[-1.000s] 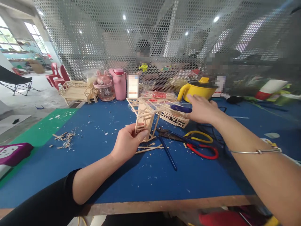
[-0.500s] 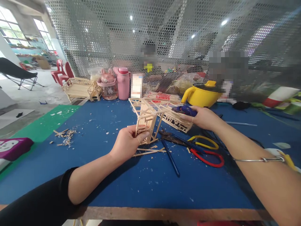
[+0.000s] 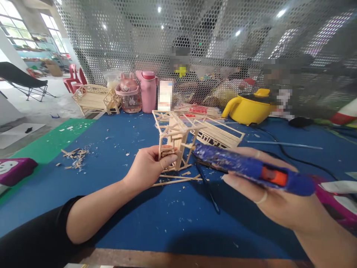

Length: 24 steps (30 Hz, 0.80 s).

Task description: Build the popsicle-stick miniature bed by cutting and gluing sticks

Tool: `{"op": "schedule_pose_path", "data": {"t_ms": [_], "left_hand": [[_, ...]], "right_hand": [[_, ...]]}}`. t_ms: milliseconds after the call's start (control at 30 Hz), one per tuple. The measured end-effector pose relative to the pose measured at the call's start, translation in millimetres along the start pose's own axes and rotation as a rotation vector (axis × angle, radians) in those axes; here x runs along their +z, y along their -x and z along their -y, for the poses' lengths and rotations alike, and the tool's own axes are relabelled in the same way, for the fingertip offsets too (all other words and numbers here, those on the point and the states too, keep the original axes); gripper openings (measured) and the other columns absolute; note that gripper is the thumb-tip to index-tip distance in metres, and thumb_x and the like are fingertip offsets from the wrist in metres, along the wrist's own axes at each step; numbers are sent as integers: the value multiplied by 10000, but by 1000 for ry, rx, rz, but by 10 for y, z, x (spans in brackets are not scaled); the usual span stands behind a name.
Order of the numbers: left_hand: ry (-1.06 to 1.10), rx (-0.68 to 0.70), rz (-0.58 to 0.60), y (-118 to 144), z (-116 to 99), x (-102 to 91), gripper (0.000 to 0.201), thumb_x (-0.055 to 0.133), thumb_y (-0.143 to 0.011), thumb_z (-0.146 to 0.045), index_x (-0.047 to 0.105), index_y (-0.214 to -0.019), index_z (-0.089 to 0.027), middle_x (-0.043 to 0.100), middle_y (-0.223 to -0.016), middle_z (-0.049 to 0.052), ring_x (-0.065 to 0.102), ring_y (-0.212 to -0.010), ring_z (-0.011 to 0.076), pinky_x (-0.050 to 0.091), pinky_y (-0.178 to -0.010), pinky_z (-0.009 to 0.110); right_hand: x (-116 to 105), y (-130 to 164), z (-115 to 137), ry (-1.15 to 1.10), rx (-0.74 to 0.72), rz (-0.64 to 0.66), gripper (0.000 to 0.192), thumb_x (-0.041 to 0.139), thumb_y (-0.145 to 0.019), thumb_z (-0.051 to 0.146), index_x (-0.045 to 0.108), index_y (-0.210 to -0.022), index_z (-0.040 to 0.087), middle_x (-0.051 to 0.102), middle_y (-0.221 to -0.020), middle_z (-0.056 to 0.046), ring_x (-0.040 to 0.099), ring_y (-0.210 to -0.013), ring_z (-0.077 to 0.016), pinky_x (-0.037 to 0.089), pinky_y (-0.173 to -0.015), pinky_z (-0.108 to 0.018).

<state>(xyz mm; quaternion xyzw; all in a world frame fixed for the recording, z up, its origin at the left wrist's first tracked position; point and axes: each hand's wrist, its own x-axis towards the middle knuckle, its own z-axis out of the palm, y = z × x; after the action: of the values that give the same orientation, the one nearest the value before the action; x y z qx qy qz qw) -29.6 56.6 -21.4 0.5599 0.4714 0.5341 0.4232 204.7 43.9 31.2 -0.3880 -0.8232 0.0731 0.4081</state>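
Since the earlier frame our right hand point(image 3: 276, 197) has carried the blue glue gun point(image 3: 251, 169) from the far side of the table to the near right; fingers closed round its body, nozzle pointing left, just beside the stick frame point(image 3: 174, 139). Our left hand point(image 3: 147, 167) pinches that frame's lower part, upright at mid-table. Loose sticks point(image 3: 175, 178) lie under it. Far: a flat stick lattice point(image 3: 220, 136), yellow pot point(image 3: 248, 109), pink bottle point(image 3: 148, 91). Blue table mat point(image 3: 117, 149) beneath.
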Motion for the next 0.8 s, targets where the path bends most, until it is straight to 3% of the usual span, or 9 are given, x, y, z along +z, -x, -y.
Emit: {"op": "schedule_pose_path", "data": {"t_ms": [100,300,467,800], "left_hand": [[19,-8,20,18,-7,-2,216,681,-721,-312,728,-896,-195,739,-841,30,660,-747,161,528,-683,261],[9,-7,32,43,-40,9,168,677,-721,-280,729,-855,-192,737,-815,26,654,-720,164,520,-666,272],[39,23,115,42,-37,24,177,652,-750,-276,722,-886,-187,731,-847,29,654,-800,181,516,-746,295],[13,11,122,58,-25,5,189,665,-746,-295,717,-896,-191,732,-858,17,648,-791,160,510,-733,272]], "right_hand": [[54,49,30,-16,12,87,380,648,-754,362,550,-1121,374,688,-1007,34,673,-867,-166,573,-721,-220],[91,10,20,10,3,84,271,622,-772,374,543,-1031,361,677,-800,52,664,-677,-139,564,-616,-184],[105,7,44,47,-11,110,259,610,-783,368,536,-1031,349,683,-808,49,664,-673,-137,553,-588,-179],[96,38,41,67,7,142,244,592,-794,396,527,-1021,337,674,-778,73,646,-635,-121,527,-566,-171]]}}
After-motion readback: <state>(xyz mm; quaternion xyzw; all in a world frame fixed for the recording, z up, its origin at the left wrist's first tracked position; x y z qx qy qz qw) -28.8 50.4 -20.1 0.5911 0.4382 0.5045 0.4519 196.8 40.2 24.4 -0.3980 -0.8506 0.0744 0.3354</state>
